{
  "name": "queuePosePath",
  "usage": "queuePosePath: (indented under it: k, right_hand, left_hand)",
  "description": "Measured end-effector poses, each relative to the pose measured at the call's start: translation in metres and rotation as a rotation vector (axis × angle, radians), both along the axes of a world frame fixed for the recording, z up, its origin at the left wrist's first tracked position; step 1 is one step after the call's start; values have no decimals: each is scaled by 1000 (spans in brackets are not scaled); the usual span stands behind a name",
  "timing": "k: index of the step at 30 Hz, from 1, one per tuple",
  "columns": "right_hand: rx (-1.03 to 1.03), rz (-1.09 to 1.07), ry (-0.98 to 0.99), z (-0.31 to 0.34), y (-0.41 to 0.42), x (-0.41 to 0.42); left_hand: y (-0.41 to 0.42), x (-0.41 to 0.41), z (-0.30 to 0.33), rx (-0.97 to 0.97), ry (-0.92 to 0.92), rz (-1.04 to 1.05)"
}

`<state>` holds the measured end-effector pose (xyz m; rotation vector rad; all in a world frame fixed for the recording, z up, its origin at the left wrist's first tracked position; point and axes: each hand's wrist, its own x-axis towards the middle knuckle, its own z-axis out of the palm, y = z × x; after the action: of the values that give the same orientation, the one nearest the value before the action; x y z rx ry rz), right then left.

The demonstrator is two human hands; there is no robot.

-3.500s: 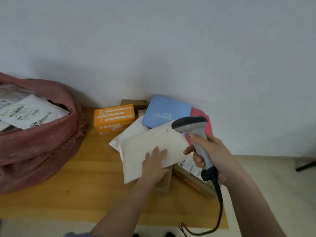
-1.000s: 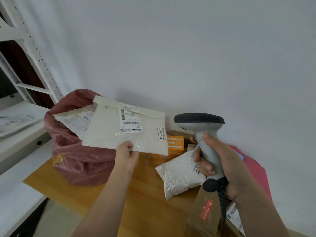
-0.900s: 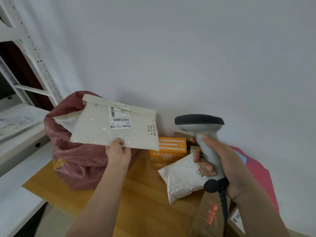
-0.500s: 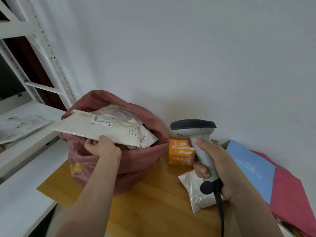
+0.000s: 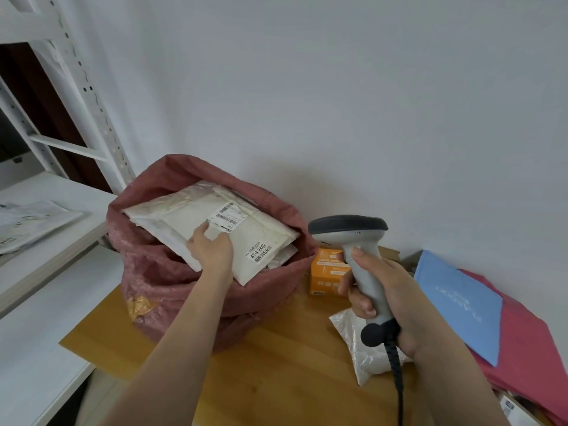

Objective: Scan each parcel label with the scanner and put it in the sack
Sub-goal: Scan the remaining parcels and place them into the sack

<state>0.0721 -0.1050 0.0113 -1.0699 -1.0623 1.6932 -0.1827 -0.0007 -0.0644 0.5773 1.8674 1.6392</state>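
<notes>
A white parcel (image 5: 215,229) is pressed into the red sack (image 5: 172,272) by the left hand (image 5: 210,245), fingers flat. The scanner (image 5: 353,250) is gripped by the right hand (image 5: 387,299). Several parcels on the counter (image 5: 276,364) appear left to scan.

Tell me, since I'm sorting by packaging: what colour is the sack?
Dusty red sack, clearest in the head view.
</notes>
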Motion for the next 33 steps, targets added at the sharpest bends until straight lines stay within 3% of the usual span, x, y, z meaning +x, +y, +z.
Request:
queuePosePath:
  k: [5,18,25,28,33]
  right_hand:
    - [-9,-111,-10,-3,0,18]
    - [-169,-458,-87,-38,-47,128]
    - [-243,-548,-109,-69,-82,201]
    - [-248,-565,-145,-82,-93,227]
    - [-277,-537,-119,-100,-103,261]
  left_hand:
    - [-2,47,5,196,-66,-335]
    - [-61,222,-89,-385,81,-1109]
    - [-116,311,-121,-460,266,-1338]
    - [-134,344,-133,-463,466,-1428]
    - [-166,383,-160,-626,884,-1501]
